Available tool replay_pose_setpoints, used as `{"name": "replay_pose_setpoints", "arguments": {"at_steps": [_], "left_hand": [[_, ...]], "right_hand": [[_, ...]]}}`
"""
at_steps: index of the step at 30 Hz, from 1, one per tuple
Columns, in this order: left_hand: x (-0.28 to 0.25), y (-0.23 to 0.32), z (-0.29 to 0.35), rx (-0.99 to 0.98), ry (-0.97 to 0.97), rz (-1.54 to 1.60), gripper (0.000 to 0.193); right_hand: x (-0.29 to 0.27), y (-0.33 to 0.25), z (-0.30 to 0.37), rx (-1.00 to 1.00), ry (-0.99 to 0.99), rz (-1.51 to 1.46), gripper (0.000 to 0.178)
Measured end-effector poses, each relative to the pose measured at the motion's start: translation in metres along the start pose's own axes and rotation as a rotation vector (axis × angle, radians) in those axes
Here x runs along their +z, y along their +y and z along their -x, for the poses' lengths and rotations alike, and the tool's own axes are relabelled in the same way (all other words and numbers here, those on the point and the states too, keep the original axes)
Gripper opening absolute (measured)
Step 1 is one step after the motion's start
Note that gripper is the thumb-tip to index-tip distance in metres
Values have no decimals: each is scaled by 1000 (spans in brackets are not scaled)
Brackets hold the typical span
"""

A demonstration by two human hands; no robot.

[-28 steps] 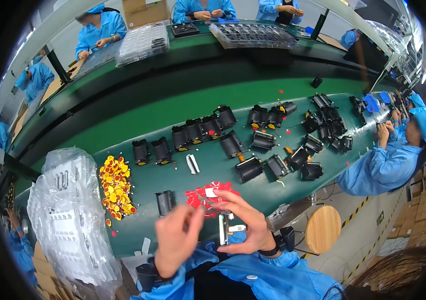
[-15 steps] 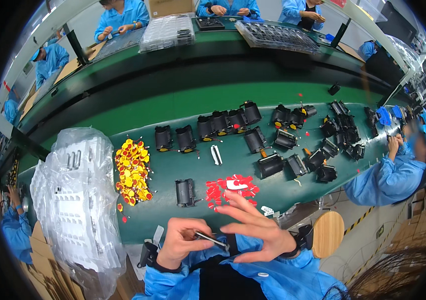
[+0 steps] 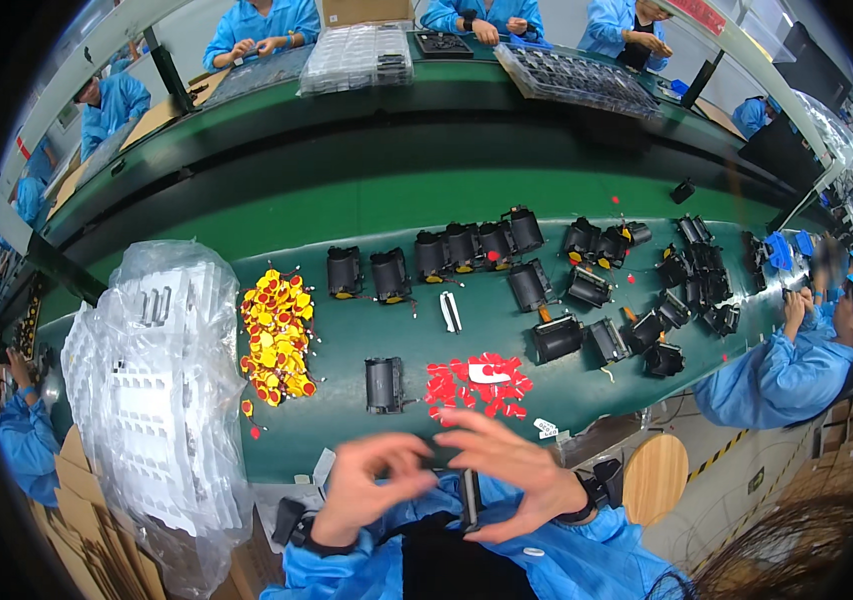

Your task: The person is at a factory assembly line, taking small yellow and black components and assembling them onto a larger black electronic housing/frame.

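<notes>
A slim black bar-shaped part stands nearly upright in front of my chest. It rests against the thumb of my right hand, whose upper fingers stretch out to the left; the grip behind the part is partly hidden. My left hand is slightly blurred, with thumb and fingers curved apart and nothing seen between them. Just beyond my hands lie a single black housing and a scatter of red stickers around a white piece. A white-and-black strip lies farther up the table.
Yellow-and-red small parts with leads form a heap at left, beside bagged white trays. Black housings line the green table's far side and right. A co-worker sits at right; a wooden stool stands nearby.
The bar-shaped part has gone from my left hand's pinch to my right hand and turned more upright. My left fingers have opened. The whole view has shifted slightly.
</notes>
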State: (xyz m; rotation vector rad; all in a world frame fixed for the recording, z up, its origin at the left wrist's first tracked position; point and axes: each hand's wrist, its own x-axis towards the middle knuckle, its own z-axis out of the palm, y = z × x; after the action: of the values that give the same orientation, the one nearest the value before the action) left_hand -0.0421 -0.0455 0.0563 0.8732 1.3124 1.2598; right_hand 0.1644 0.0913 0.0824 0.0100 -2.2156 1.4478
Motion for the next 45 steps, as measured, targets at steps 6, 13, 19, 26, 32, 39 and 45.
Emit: {"name": "replay_pose_setpoints", "arguments": {"at_steps": [6,13,19,26,32,39,45], "left_hand": [[-32,0,-50,444,333,-1114,80],[-30,8,-32,534,182,-829,80],[-14,32,-15,631,169,-907,79],[-8,44,-8,664,134,-1028,75],[-9,50,-8,677,91,-994,75],[-11,48,-10,580,16,-922,73],[-8,47,-13,468,36,-656,69]], "right_hand": [[-16,20,-11,35,156,89,74],[-10,28,-33,4,76,72,80],[-4,29,-38,-2,-6,122,83],[-7,22,-42,-39,-18,243,81],[-17,18,-42,-27,-103,213,80],[-16,23,-41,-31,-130,220,83],[-2,27,-39,6,-22,79,81]]}}
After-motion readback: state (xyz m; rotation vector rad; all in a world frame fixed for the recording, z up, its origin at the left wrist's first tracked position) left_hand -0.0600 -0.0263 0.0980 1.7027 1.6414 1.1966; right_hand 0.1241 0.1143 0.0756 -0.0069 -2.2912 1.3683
